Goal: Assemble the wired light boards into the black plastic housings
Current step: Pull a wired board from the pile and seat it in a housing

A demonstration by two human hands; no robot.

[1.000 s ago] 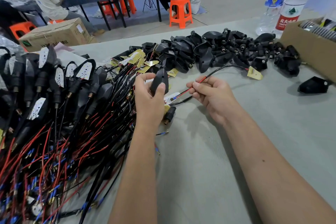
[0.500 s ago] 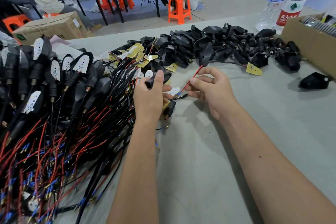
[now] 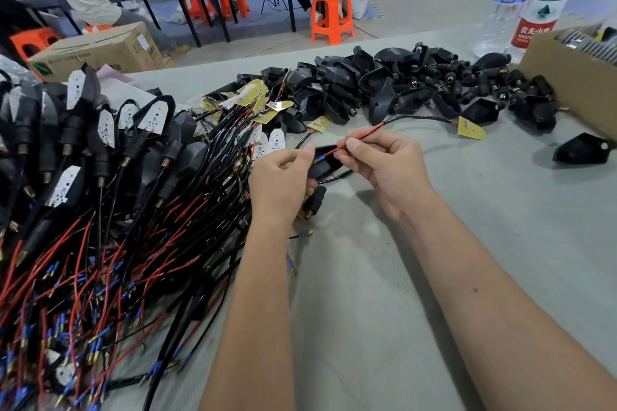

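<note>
Far left on the grey tabletop [image 3: 384,294]: big pile of finished units [image 3: 100,150], black housings w/ white boards seated, red & black leads w/ blue ends fanning toward the near edge. Behind it, off the tabletop, a cardboard carton [image 3: 96,50] on the floor. Center-left, loose yellow boards [image 3: 257,93] lie mixed into wires at the back of the pile. Left hand [image 3: 282,183] has fingers curled round a black housing [image 3: 322,165], thumb on top; the threaded stem sticks out below the palm, brass tip pointing down-right. Right hand [image 3: 387,167] sits just beside it, thumb & forefinger pinching the red wire [image 3: 360,137] close to its blue-sleeved end, which sits right at the housing; whether it's inside yet, can't tell. A black lead runs w/ it. From the pinch the wire rises up-right, turns into a black sheathed stretch, arcs across the tabletop & ends at a yellow board [image 3: 470,128] lying flat, well apart from both hands. Behind, center to right: heap of empty housings [image 3: 400,83]. Far right, one lone housing [image 3: 582,150] lies by itself, near a cardboard box [image 3: 574,80] at the edge. Two water bottles [image 3: 531,0] stand behind the box.
</note>
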